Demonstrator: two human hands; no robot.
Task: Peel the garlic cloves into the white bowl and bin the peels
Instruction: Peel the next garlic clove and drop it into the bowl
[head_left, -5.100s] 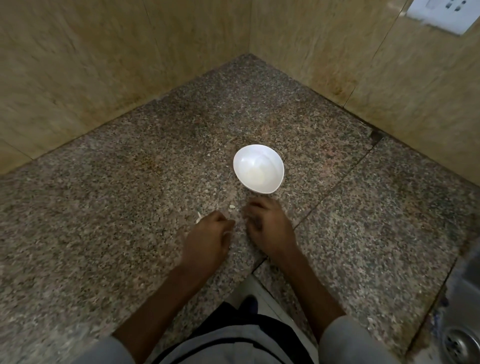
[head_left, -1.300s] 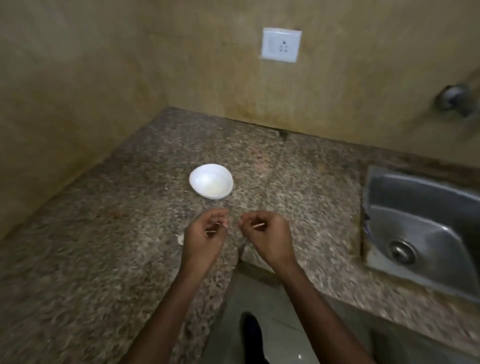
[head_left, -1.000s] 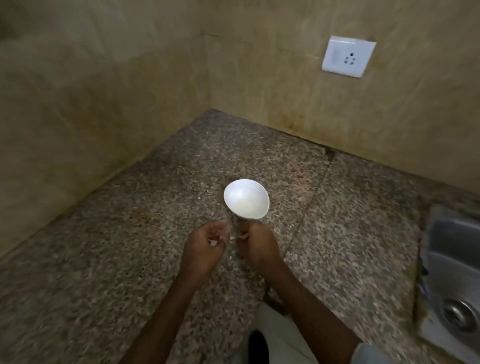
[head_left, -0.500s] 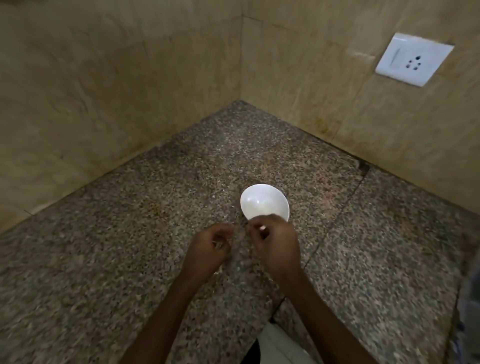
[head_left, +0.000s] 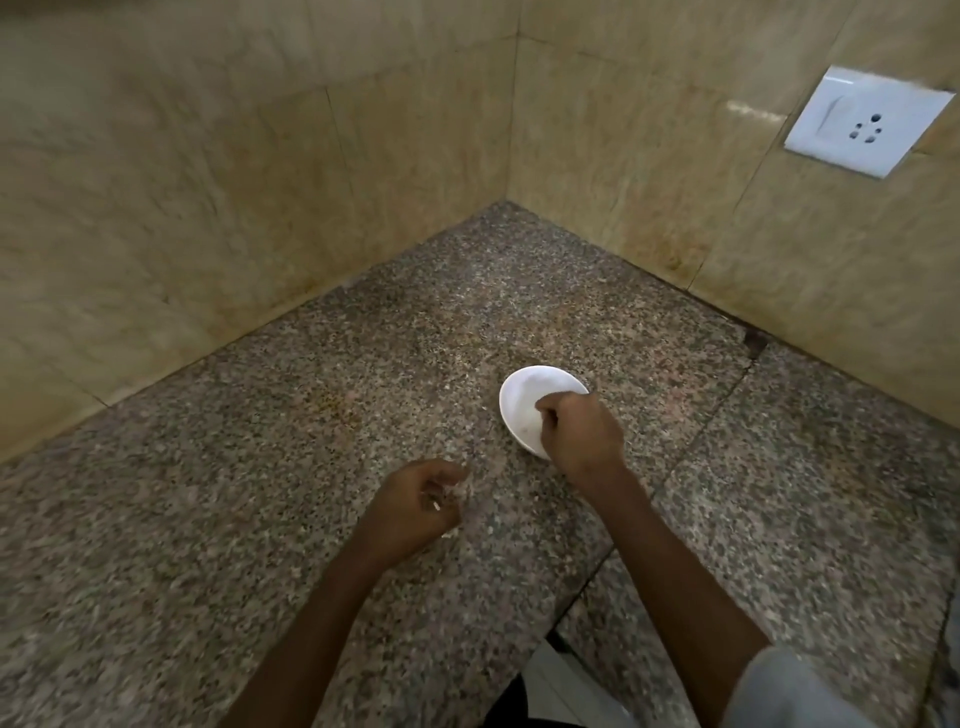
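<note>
Table (head_left: 249, 467): speckled granite, set in a corner between two tiled walls (head_left: 208, 182). A white socket (head_left: 867, 122) is fixed to the right-hand wall.

White bowl (head_left: 519, 395): upright on the table, near its middle, just beyond both hands.

Right hand (head_left: 579, 434): reaches forward over the near right part of the bowl, back of the hand up, fingers curled downward into the bowl. It covers part of the rim. Whether the fingers hold a garlic clove cannot be told, and the bowl's contents are too blurred to judge.

Left hand (head_left: 415, 506): low over the table, to the left of the bowl and nearer the person, clear of it. Its fingers are curled inward and pinch small pale scraps of peel (head_left: 436, 505).

Both forearms are bare; a grey sleeve (head_left: 789, 691) shows at the right upper arm.
</note>
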